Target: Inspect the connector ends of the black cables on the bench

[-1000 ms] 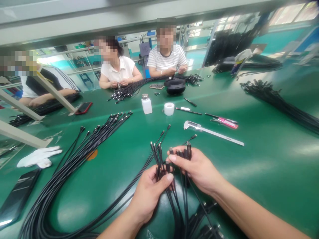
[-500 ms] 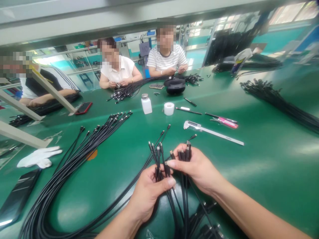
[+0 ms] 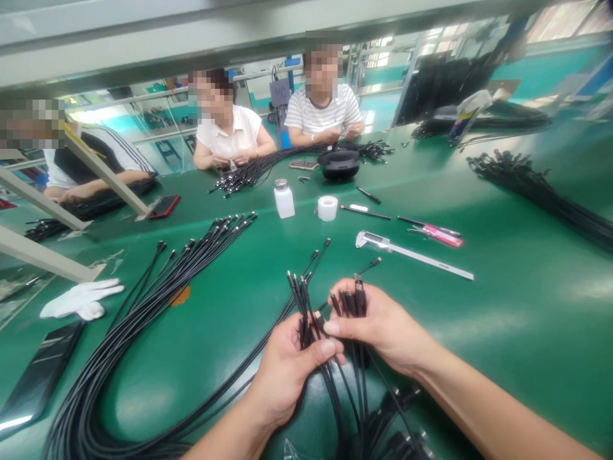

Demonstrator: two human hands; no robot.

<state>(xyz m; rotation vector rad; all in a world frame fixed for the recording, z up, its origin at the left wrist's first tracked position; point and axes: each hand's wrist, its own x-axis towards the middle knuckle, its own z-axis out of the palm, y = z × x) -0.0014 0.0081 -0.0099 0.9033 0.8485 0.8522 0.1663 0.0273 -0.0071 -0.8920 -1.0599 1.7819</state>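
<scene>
My left hand (image 3: 292, 364) is closed round several black USB cables (image 3: 301, 295), their plug ends sticking up above the thumb. Close beside it, my right hand (image 3: 378, 319) grips several more black cables (image 3: 359, 299) near their plugs. The right thumb reaches toward a plug at the left hand's bunch; whether it pinches that plug I cannot tell. The cable lengths hang below both hands toward more cable ends (image 3: 397, 409) at the bottom edge. To the left lies a long curved bundle of black cables (image 3: 143, 319) on the green table.
Beyond my hands lie a digital caliper (image 3: 416, 255), a tape roll (image 3: 327, 208), a white bottle (image 3: 284, 199) and a black case (image 3: 340, 165). A white glove (image 3: 79, 299) and a phone (image 3: 43, 370) are at left, another cable bundle (image 3: 541, 191) at right. Co-workers (image 3: 323, 115) sit opposite.
The view has shifted slightly. The plugs in my left hand have drawn closer together, and my right thumb has moved a little at the plug between the hands. Both hands keep their cables.
</scene>
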